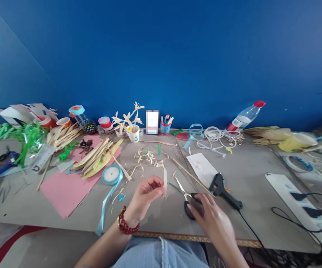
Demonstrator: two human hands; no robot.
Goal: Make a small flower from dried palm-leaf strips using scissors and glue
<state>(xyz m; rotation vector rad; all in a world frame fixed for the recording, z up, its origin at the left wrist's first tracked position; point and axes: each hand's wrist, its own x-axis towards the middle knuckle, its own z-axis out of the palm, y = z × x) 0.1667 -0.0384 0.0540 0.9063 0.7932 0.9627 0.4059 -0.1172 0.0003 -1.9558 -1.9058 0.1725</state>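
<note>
My left hand (pixel 150 191), with a red bead bracelet at the wrist, is closed in a pinch on a thin pale strip (pixel 165 176) that stands upright from the fingertips. Black-handled scissors (pixel 187 195) lie to the right with their blades apart, pointing away from me. My right hand (pixel 212 214) has its fingers at the scissors' handles and appears to grip them. Beyond the left hand are a small pile of pale petal-like pieces (pixel 147 155) and curled scraps (pixel 134 170). A black glue gun (pixel 224 191) rests right of the scissors.
Left of my hands lie a blue ribbon roll (pixel 112 174), pink paper (pixel 66 193) and dried husks (pixel 96 160). A white cup (pixel 134 134) holds pale flowers at the back. On the right are a white power strip (pixel 295 203), a plastic bottle (pixel 246 116) and white card (pixel 201 165).
</note>
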